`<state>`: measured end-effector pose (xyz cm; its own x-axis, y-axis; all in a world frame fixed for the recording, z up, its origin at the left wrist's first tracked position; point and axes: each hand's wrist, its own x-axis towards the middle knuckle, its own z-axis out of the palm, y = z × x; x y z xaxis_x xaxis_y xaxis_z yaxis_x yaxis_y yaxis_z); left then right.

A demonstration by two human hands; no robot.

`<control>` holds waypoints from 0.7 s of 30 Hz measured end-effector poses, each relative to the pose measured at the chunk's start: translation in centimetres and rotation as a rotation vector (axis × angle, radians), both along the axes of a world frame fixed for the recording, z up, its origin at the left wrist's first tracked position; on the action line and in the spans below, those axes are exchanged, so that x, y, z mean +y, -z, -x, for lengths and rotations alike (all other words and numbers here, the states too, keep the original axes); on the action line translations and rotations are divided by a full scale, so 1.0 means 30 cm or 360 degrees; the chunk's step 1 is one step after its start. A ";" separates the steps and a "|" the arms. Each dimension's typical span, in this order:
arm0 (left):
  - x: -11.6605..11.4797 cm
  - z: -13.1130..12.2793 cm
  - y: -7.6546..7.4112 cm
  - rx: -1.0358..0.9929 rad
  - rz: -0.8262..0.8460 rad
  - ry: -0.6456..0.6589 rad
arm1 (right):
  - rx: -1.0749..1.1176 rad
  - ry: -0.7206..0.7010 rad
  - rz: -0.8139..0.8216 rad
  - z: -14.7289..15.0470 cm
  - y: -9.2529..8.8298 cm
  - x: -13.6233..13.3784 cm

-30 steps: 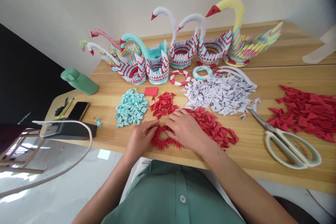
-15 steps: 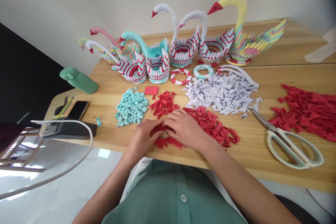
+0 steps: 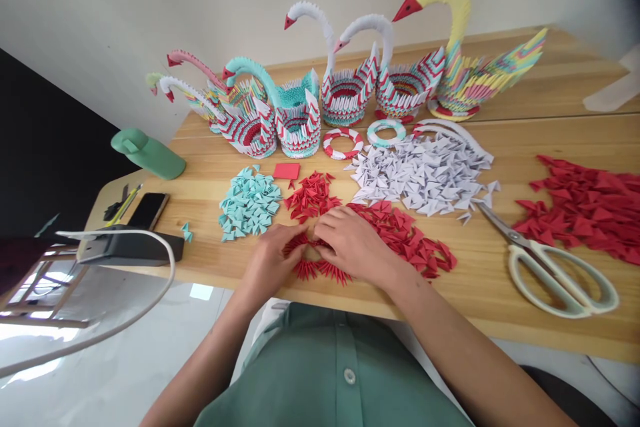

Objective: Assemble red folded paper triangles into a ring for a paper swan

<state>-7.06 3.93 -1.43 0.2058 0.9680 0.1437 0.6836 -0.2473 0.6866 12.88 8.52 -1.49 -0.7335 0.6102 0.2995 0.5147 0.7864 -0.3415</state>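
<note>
A spiky ring of red folded paper pieces [image 3: 320, 269] lies near the table's front edge. My left hand [image 3: 270, 261] grips its left side with curled fingers. My right hand [image 3: 353, 241] covers its right side, fingers pressed down on it. The two hands nearly meet over the ring's middle. A loose heap of red triangles [image 3: 415, 240] spreads just right of my right hand, and a smaller red heap [image 3: 311, 195] sits just beyond my fingertips.
Teal triangles [image 3: 250, 201] and white triangles [image 3: 425, 173] lie in heaps on the wooden table [image 3: 500, 280]. Several paper swans [image 3: 350, 90] line the back. Scissors [image 3: 545, 260] and another red heap [image 3: 585, 207] are at the right; a phone [image 3: 149, 209] and green bottle [image 3: 147, 153] at the left.
My hands have closed in over the red ring, hiding its open centre. The ring is squeezed narrower than a second ago.
</note>
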 end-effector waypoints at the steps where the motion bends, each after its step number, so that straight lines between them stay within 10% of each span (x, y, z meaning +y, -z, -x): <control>1: 0.000 0.001 -0.001 -0.0015 0.0015 -0.0004 | 0.0002 0.0000 -0.0002 0.000 0.000 -0.001; 21: 0.003 0.002 -0.003 -0.0128 0.0115 -0.0072 | 0.0064 0.0024 0.0011 -0.011 0.000 -0.003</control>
